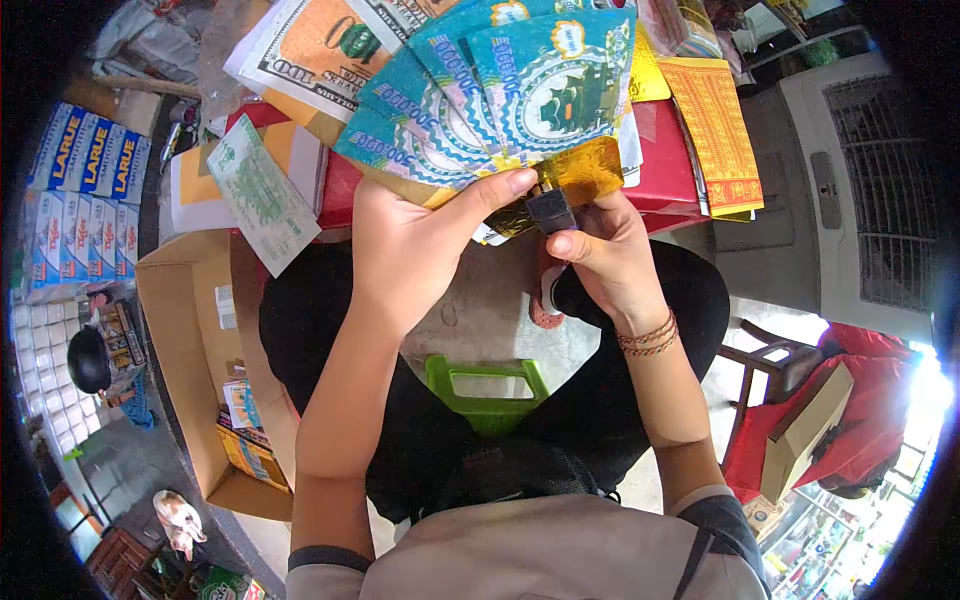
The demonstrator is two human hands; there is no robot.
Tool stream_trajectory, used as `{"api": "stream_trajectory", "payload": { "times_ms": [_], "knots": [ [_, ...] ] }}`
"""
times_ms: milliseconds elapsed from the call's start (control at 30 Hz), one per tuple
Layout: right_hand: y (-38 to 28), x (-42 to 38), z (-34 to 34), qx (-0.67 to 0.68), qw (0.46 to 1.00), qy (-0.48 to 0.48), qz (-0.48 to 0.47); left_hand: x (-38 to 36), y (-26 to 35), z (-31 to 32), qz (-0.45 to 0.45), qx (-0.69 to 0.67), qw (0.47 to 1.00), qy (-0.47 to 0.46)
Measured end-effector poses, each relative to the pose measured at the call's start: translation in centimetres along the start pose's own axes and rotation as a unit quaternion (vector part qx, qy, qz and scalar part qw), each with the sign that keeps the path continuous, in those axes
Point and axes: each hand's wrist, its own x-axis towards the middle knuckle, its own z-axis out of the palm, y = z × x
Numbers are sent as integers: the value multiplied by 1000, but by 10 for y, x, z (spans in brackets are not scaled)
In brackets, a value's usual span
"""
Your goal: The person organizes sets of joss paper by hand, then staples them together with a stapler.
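My left hand point(405, 245) is closed around the base of a fanned bundle of paper banknotes point(560, 90). Blue notes marked 500.000 lie in front, with orange-and-grey hundred-dollar notes point(345, 45) behind them. Between my hands, at the gathered end of the fan, shows a shiny gold sheet point(583, 172). My right hand point(615, 250) grips what looks like a small black stapler point(551, 210), its thumb pressed near the lower end. The dark head of this tool is against the gold sheet and the base of the notes. Its far side is hidden by my fingers.
A red table point(672, 165) carries patterned yellow papers point(712, 130) and a loose green note point(262, 195). An open cardboard box point(185, 370) with paper bundles stands left. A green stool point(487, 410) is between my legs; an animal point(180, 522) lies lower left.
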Motion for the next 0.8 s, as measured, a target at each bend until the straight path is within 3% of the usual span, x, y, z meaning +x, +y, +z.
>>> {"api": "stream_trajectory", "payload": {
  "times_ms": [800],
  "knots": [
    [3,0,-2,-42,999,6,-15,1,-3,-7,-28,-24,999,-35]
  ]
}}
